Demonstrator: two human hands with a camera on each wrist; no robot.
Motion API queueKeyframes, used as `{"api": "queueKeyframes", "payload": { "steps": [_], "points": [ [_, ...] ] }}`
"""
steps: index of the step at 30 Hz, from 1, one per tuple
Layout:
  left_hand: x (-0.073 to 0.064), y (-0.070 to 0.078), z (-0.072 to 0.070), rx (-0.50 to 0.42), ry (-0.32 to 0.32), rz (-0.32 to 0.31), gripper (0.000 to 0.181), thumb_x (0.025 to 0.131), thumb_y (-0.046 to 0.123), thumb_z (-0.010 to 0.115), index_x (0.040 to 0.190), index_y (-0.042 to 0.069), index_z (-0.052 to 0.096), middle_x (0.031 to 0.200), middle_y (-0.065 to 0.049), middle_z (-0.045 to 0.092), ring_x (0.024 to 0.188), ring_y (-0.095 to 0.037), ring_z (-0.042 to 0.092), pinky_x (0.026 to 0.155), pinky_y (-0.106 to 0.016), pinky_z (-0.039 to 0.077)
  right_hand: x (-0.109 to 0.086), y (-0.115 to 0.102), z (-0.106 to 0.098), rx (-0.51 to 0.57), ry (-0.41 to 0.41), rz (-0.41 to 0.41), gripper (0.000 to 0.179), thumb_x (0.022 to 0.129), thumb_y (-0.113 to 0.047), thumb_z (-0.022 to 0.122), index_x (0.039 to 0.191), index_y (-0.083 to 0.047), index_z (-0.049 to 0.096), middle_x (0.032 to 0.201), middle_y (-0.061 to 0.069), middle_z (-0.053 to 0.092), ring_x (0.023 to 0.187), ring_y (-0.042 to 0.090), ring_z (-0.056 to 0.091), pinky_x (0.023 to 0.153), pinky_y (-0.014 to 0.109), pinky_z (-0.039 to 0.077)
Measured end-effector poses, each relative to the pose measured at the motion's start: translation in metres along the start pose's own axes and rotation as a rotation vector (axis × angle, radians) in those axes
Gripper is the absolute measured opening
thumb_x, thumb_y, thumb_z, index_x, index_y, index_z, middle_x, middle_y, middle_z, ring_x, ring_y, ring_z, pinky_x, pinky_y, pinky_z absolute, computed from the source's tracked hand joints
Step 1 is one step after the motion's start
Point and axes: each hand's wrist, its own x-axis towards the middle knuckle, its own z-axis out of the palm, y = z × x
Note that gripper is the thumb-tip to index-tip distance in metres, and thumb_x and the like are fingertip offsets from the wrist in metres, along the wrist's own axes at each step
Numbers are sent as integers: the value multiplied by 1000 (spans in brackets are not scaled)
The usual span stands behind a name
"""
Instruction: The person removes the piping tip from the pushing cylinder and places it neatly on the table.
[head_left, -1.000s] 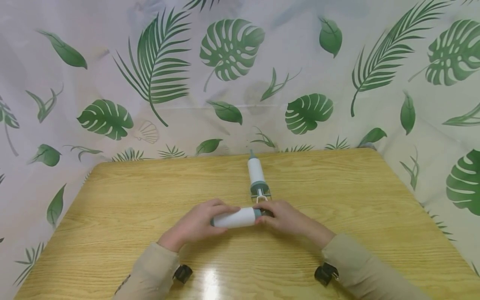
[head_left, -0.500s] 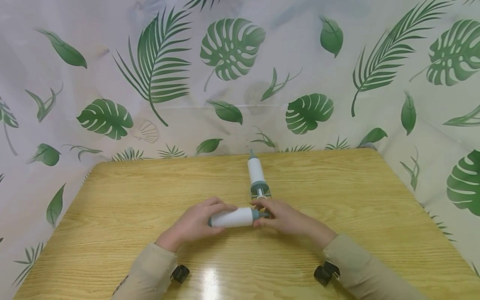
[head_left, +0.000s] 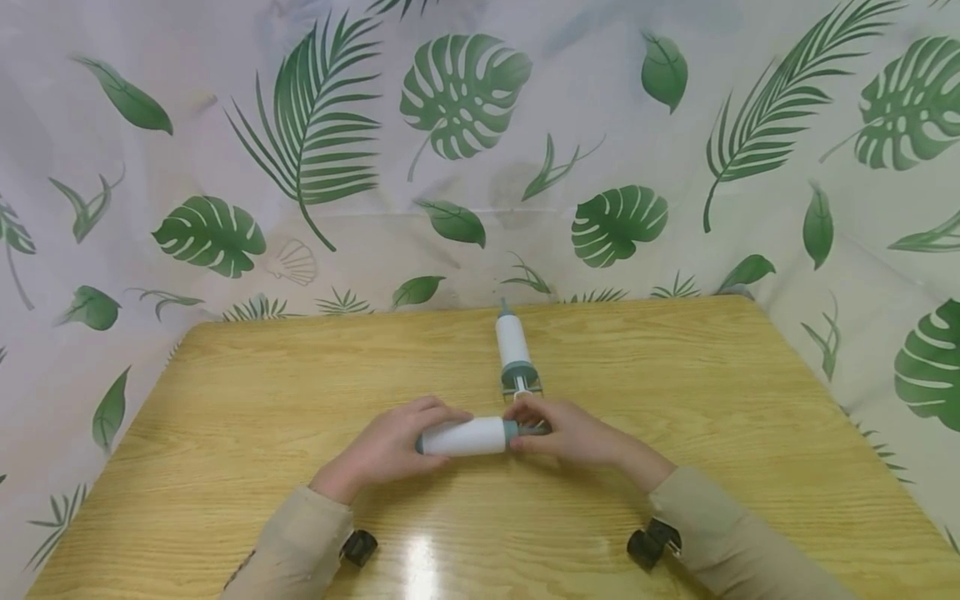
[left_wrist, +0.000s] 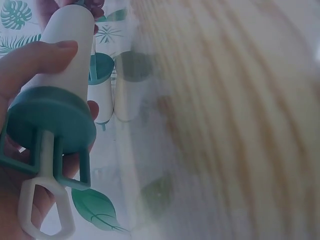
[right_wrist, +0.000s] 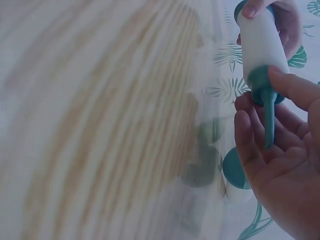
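A thick white syringe with teal end caps lies level between the two hands. My left hand grips its barrel near the plunger end, thumb along the white side. In the left wrist view, a teal collar with side loops and a white plunger handle stick out past the palm. My right hand pinches the teal nozzle cap at the other end. The thin nozzle points in toward the right palm.
A second, similar syringe lies on the wooden table just beyond the right hand, its nozzle toward the back edge. A pale curtain with green leaves hangs behind the table.
The held syringe has shifted slightly left with my left hand. My right fingers have changed position around the nozzle cap, showing more of the nozzle. The second syringe stays put.
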Motion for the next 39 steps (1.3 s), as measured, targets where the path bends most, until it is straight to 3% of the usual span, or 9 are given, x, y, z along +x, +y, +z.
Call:
{"api": "queueKeyframes", "payload": {
  "steps": [4,7,13,22,27,31,34,39],
  "points": [
    [0,0,-1,-10,4,-5,55,79,22,79,130,26,58,118,5,58,100,-14,58,83,-35,49,0,-1,1,-4,17,-1,44,87,-30,71,122,-9,53,112,3,61,101,19,58,86,37,49],
    [0,0,-2,-15,4,-9,54,79,23,79,129,26,59,118,6,58,101,-14,58,83,-35,50,0,0,2,28,-15,31,48,91,-33,65,127,-4,52,110,5,62,98,20,59,82,38,51],
    [-1,0,-2,-23,-1,-7,54,80,22,78,130,25,59,119,5,58,101,-14,57,83,-36,50,1,4,4,140,-106,95,34,100,-35,49,108,-4,61,92,9,66,81,22,63,69,37,54],
    [-1,-2,-2,-40,-9,3,53,79,21,79,128,24,60,117,6,59,100,-13,57,83,-35,49,0,7,5,73,-30,24,35,89,-29,68,117,-9,57,111,4,66,105,18,61,91,39,48],
    [-2,-3,-2,-61,-7,-3,53,79,21,79,129,23,59,117,5,59,100,-13,57,83,-35,49,0,6,6,67,2,-15,37,86,-25,72,115,-11,54,110,2,65,104,19,60,89,37,50],
    [-2,-3,-2,-62,11,-4,54,79,21,79,128,24,60,117,5,59,99,-13,57,82,-35,49,1,7,7,76,22,-18,48,80,-23,78,119,-10,52,113,4,63,106,20,59,87,33,51],
    [-2,-3,-2,-64,22,-8,53,78,21,80,128,25,60,119,5,59,100,-13,57,83,-36,49,1,7,7,100,9,4,49,85,-27,72,125,-6,52,113,7,64,103,20,61,85,34,51],
    [-2,-3,-3,-69,23,-9,54,78,20,80,127,25,61,118,7,59,101,-13,57,84,-36,49,1,7,7,214,-50,44,36,101,-30,47,116,1,59,90,12,68,79,24,66,70,38,56]
  ]
}}
